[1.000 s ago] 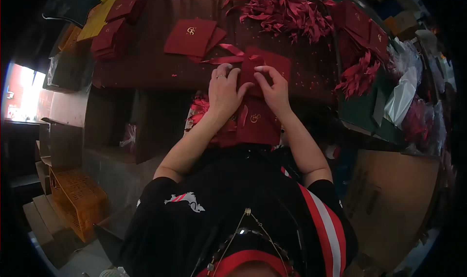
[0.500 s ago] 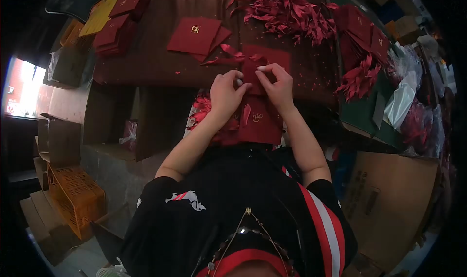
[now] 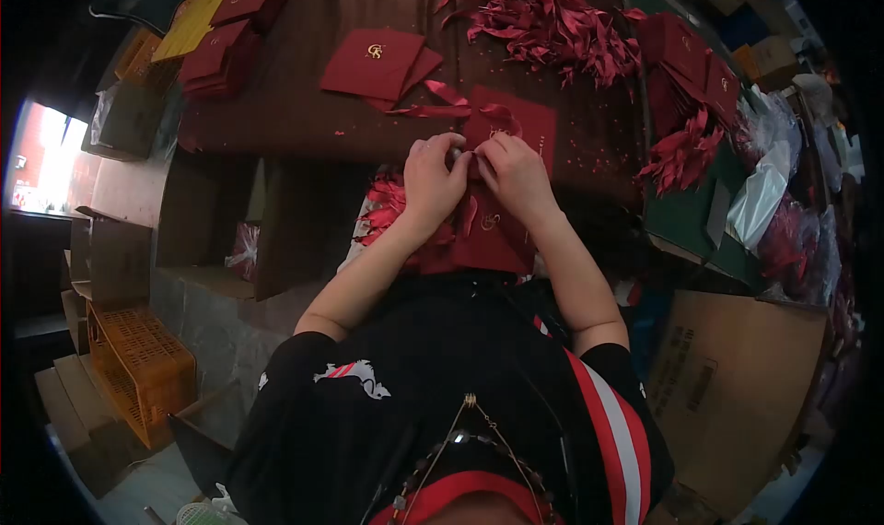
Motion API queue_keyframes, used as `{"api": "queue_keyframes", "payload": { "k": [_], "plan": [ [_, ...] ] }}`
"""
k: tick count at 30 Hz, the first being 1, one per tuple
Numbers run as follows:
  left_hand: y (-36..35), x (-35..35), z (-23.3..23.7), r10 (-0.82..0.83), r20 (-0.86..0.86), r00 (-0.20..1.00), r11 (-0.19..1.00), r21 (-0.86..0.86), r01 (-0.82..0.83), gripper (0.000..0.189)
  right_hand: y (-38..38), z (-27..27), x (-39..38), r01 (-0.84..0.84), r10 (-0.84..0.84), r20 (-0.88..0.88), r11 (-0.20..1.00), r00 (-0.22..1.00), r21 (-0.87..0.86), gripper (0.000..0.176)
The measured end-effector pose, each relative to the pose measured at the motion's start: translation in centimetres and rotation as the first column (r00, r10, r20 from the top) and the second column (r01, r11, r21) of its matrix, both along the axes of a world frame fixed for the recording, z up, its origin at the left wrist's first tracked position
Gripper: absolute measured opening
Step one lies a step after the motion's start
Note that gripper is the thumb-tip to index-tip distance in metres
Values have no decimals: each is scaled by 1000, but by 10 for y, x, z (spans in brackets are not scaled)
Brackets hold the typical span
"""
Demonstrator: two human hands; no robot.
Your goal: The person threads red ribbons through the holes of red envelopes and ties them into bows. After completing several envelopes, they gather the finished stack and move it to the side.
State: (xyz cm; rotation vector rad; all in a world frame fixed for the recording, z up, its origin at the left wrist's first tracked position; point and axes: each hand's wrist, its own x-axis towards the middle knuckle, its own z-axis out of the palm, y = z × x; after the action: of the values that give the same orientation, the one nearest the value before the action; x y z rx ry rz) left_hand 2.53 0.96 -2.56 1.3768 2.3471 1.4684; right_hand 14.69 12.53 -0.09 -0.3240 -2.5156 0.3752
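A dark red card or flat paper bag [image 3: 529, 120] lies at the table's front edge, under my hands. My left hand [image 3: 435, 182] and my right hand [image 3: 518, 177] meet over it, fingertips pinched together at a red ribbon [image 3: 500, 114]. The ends of the ribbon lie loose beyond the fingers; the part between the fingertips is mostly hidden. Another red ribbon piece [image 3: 440, 98] stretches to the left. Closer to my body, in my lap, sits a red piece with a gold monogram [image 3: 493, 235], beside a heap of red ribbons [image 3: 379, 214].
Red monogrammed pieces [image 3: 373, 63] lie at mid-table, with stacks [image 3: 216, 60] at the left. A large pile of cut ribbons [image 3: 552, 28] covers the back right. More pieces [image 3: 681, 51] and ribbons stand at the right. Cardboard boxes [image 3: 737, 387] and an orange crate [image 3: 143, 368] surround the table.
My right hand has moved left and toward me, so its fingertips now touch or nearly touch those of my left hand. The left hand has barely shifted.
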Motion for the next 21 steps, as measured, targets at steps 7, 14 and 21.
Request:
{"api": "queue_keyframes", "payload": {
  "k": [7, 14, 21],
  "plan": [
    [-1, 7, 6, -27, -113, 993, 995, 93, 38, 23, 1, -4, -2, -49, 37, -68, 980, 997, -193, 13],
    [-2, 9, 8, -92, -177, 980, 990, 86, 108, 23, -8, -3, -3, 90, -88, 34, 993, 996, -75, 15],
    [-3, 9, 9, -120, -15, 993, 989, 84, 120, 22, 8, 1, -1, -122, 119, -46, 991, 992, -58, 16]
  ]
}}
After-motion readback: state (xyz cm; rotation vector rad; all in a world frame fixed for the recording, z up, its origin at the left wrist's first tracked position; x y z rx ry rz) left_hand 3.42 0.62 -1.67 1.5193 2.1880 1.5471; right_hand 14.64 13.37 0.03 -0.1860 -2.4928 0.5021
